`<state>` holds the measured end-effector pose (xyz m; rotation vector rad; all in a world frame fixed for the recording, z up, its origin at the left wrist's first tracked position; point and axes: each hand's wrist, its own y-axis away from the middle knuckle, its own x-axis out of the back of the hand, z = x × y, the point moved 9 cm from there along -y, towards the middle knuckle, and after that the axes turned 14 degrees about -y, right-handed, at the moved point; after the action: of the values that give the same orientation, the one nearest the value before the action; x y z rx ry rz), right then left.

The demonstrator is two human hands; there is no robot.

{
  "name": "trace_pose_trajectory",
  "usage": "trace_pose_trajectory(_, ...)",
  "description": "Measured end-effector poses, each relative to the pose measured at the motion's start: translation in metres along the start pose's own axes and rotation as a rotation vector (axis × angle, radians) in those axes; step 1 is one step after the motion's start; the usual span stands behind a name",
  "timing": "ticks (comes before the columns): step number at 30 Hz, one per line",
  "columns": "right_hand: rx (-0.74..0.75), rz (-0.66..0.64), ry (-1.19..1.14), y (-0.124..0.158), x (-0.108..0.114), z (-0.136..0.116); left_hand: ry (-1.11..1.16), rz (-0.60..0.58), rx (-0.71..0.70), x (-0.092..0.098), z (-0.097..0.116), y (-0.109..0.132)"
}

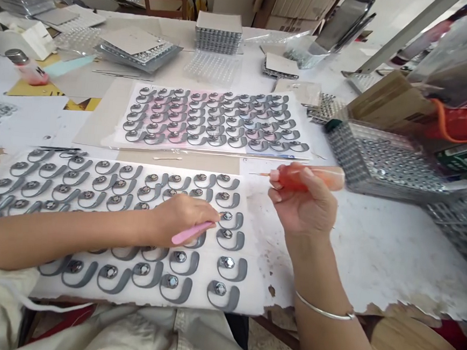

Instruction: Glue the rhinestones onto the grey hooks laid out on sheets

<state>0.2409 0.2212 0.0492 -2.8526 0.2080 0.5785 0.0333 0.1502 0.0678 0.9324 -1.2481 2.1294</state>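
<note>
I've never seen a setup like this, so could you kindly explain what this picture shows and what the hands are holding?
This picture comes from a camera worn on a person's head, looking down at their bare hands. The left hand holds a pink stick above a white sheet of grey curved pieces with round metal studs. The right hand holds a fine-tipped orange tool. A second sheet lies farther off, near a metal mesh tray.
</note>
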Motion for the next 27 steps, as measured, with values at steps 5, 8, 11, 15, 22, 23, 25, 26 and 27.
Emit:
trace_pose_trajectory(5,-0.174,0.104,-0.137,0.013,-0.007,0.021,-0.290,0.041,-0.209,-0.015,0.028,0.001)
trace_pose_trajectory(8,-0.131,0.138,-0.105,0.019,-0.011,0.021,-0.359,0.078,-0.210,-0.015,0.032,-0.002)
trace_pose_trajectory(11,-0.043,0.099,-0.043,0.023,-0.018,0.016,-0.379,0.077,-0.188,-0.016,0.032,-0.001)
trace_pose_trajectory(15,0.046,0.009,0.076,0.028,-0.028,0.012,-0.403,0.018,-0.156,-0.024,0.030,0.002)
trace_pose_trajectory(22,0.225,-0.092,0.266,0.040,-0.046,-0.002,-0.527,-0.009,-0.222,-0.030,0.040,0.004)
trace_pose_trajectory(23,0.229,-0.111,0.286,0.042,-0.048,-0.002,-0.547,-0.005,-0.237,-0.030,0.042,0.003)
trace_pose_trajectory(25,0.221,-0.145,0.313,0.044,-0.051,0.000,-0.571,-0.002,-0.262,-0.031,0.046,0.003)
trace_pose_trajectory(26,0.220,-0.156,0.327,0.045,-0.052,0.001,-0.579,-0.002,-0.272,-0.031,0.047,0.003)
trace_pose_trajectory(27,0.223,-0.163,0.343,0.045,-0.053,0.002,-0.586,-0.003,-0.280,-0.032,0.048,0.003)
